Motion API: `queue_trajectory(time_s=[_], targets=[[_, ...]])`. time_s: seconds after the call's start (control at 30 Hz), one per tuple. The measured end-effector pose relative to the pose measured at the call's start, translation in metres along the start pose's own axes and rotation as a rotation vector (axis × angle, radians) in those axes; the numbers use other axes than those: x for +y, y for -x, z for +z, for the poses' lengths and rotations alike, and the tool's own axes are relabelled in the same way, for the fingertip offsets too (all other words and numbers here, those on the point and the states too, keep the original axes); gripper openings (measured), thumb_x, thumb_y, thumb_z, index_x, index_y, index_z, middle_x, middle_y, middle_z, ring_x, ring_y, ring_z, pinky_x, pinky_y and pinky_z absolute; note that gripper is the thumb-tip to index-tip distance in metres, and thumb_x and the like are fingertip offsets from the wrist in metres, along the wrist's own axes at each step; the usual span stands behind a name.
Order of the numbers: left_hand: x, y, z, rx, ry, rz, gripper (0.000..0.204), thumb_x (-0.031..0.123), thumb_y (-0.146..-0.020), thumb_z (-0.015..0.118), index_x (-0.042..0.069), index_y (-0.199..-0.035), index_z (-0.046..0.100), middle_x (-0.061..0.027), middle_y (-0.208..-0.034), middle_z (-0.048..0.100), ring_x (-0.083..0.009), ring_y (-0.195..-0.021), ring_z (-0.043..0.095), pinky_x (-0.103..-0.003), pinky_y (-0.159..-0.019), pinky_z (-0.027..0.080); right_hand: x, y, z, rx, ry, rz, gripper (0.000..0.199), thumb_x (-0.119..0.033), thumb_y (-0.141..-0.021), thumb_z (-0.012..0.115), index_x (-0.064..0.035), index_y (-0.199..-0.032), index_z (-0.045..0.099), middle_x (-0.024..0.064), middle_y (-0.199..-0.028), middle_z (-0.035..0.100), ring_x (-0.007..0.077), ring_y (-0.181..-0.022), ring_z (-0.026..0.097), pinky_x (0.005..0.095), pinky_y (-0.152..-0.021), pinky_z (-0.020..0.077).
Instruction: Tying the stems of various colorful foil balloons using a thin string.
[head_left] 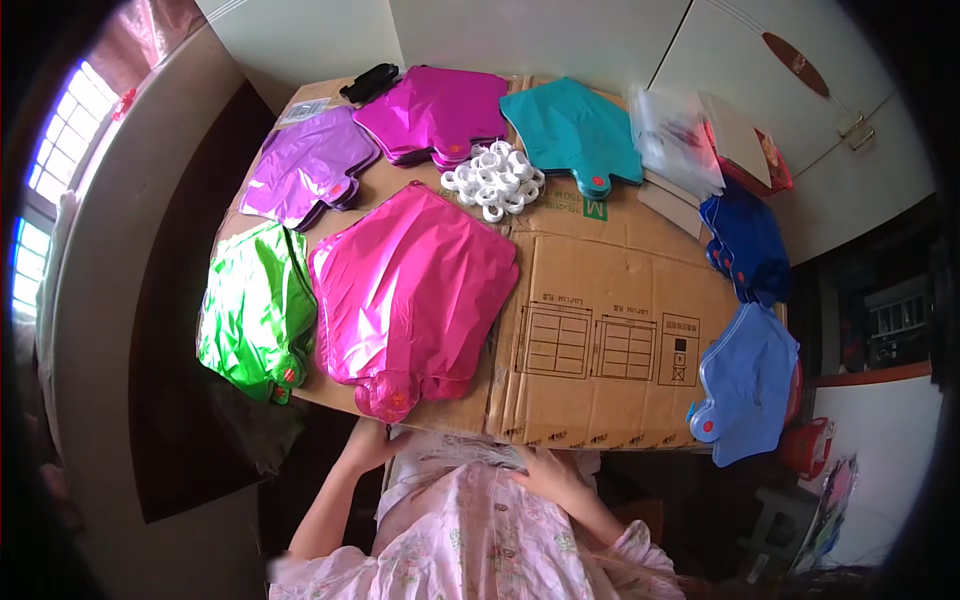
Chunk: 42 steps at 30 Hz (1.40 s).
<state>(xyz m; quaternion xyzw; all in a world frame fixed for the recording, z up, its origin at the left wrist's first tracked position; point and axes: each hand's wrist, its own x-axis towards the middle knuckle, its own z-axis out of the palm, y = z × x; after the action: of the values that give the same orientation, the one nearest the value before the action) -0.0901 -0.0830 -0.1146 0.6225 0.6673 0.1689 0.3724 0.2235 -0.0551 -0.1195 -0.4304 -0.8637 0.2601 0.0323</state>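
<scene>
Both hands sit at the near edge of the flattened cardboard, low against the person's lap. The left hand lies just below the near end of the big pink foil balloon, closest to its round valve tab, which points toward the person. The balloon's long axis runs from that near tab away to the far right, so it lies straight ahead of the left hand. Whether the left fingers are curled on anything I cannot tell; the cardboard edge hides them. The right hand rests on a clear plastic bag in the lap, fingers spread and flat on it, not clenched. A green balloon lies just left of the pink one.
</scene>
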Motion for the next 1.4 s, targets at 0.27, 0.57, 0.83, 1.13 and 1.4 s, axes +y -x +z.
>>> queue_trajectory(time_s=[0.27, 0.57, 0.83, 1.13, 1.4], targets=[[-0.047, 0.016, 0.010, 0.115, 0.663, -0.227, 0.038, 0.002, -0.072, 0.065, 0.000, -0.109, 0.056, -0.0054, -0.099, 0.060, -0.0111, -0.087, 0.055, -0.028, -0.075, 0.047, 0.025, 0.026, 0.007, 0.136, -0.220, 0.031, 0.015, -0.017, -0.083, 0.057, -0.0071, -0.094, 0.055, 0.0141, -0.076, 0.061, 0.0337, -0.070, 0.060, 0.0409, -0.065, 0.0477], [-0.147, 0.079, -0.052, 0.719, 0.730, -0.426, 0.010, -0.001, -0.076, 0.051, 0.005, -0.080, 0.046, -0.0001, -0.071, 0.045, -0.0104, -0.062, 0.047, -0.026, -0.057, 0.040, 0.033, 0.042, -0.005, 0.127, -0.422, 0.024, 0.007, -0.011, -0.080, 0.058, -0.0055, -0.084, 0.056, 0.0121, -0.081, 0.061, 0.0314, -0.075, 0.060, 0.0387, -0.067, 0.0480], [-0.041, 0.037, -0.016, 0.408, 0.063, -0.178, 0.022, 0.001, -0.072, 0.061, -0.001, -0.093, 0.059, -0.0167, -0.084, 0.061, -0.0296, -0.078, 0.061, -0.037, -0.069, 0.048, 0.023, 0.036, -0.027, 0.009, -0.294, -0.148, 0.018, -0.020, -0.078, 0.060, -0.0052, -0.088, 0.061, 0.0106, -0.091, 0.062, 0.0290, -0.085, 0.060, 0.0380, -0.076, 0.0472], [0.057, -0.002, 0.009, 0.159, -0.055, 0.259, 0.034, 0.010, -0.072, 0.064, 0.002, -0.104, 0.057, -0.0190, -0.095, 0.059, -0.0393, -0.088, 0.056, -0.046, -0.077, 0.043, 0.015, -0.042, 0.041, -0.299, -0.565, 0.336, 0.035, -0.022, -0.082, 0.059, -0.0019, -0.111, 0.055, 0.0157, -0.114, 0.057, 0.0297, -0.104, 0.054, 0.0372, -0.089, 0.0422], [0.070, 0.001, 0.018, 0.036, 0.121, 0.159, 0.026, 0.010, -0.073, 0.063, 0.000, -0.097, 0.061, -0.0211, -0.093, 0.060, -0.0400, -0.085, 0.056, -0.044, -0.073, 0.045, 0.003, -0.029, 0.019, -0.227, -1.537, 0.384, 0.037, -0.024, -0.087, 0.057, -0.0016, -0.116, 0.053, 0.0150, -0.115, 0.058, 0.0256, -0.104, 0.054, 0.0361, -0.091, 0.0418]])
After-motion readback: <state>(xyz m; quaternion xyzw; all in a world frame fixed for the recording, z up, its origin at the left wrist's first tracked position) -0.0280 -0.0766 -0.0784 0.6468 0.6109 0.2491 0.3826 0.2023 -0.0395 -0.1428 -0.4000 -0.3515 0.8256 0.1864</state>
